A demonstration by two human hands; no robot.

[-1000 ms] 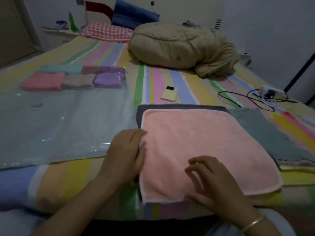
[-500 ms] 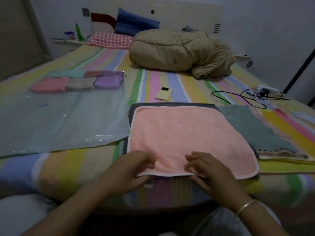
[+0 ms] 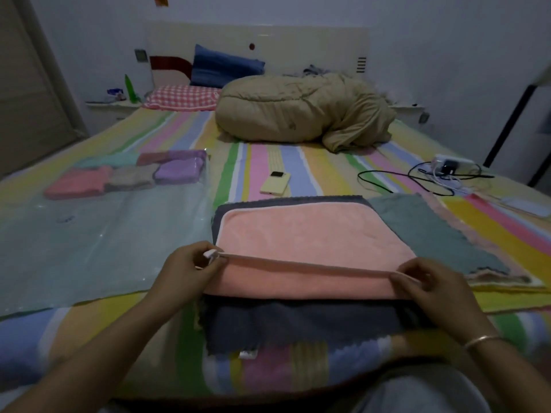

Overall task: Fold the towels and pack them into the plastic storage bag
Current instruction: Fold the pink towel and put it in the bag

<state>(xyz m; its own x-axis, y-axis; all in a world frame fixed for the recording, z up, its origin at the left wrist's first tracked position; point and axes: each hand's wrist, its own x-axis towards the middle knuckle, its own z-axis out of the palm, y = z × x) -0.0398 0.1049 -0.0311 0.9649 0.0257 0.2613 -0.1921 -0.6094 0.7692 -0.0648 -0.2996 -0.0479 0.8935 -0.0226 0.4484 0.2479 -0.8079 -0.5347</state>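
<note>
My left hand (image 3: 190, 268) and right hand (image 3: 429, 281) each pinch the pink towel's (image 3: 304, 236) raised near corners above the dark towel (image 3: 298, 323)

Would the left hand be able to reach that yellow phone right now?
Probably, once it lets go: the left hand pinches the pink towel, but the yellow phone lies uncovered on the bed beyond it.

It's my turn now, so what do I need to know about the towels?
The left hand pinches the pink towel at its near left corner, the right hand at its near right; edge lifted, fold unfinished.
Under it lies a dark grey towel, beside it a grey-green towel.
Done: folded towels sit inside the plastic storage bag.
To do: finish this fold, fold the rest, pack all.
</note>
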